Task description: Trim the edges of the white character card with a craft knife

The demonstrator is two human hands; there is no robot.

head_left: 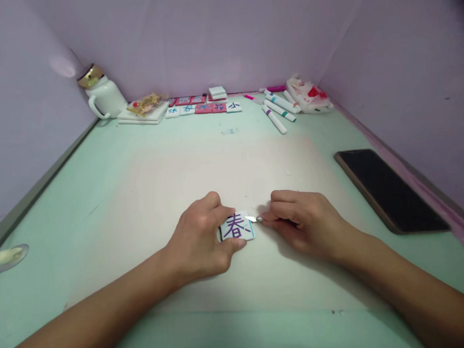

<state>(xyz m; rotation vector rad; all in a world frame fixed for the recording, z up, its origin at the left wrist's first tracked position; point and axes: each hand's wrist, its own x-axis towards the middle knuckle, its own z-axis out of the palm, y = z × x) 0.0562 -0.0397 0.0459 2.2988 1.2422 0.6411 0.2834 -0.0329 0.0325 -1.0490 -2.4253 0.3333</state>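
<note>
Craft table (66, 196) between lilac walls (222, 37), marker pens (275, 119), lettered tiles (203, 109)

- One camera, worn on the person's head, supplies the view, looking forward and down from above the near side of the table (53, 181).
- It faces the far wall (226, 31) across the top of the frame; the left wall (8, 105) and right wall (416, 76) slant in at the sides.
- The left hand (200, 234) and right hand (307, 222) appear close, below the frame's middle, their forearms (118, 309) entering from the lower corners.
- Dark shading fills the upper right corner.
</note>
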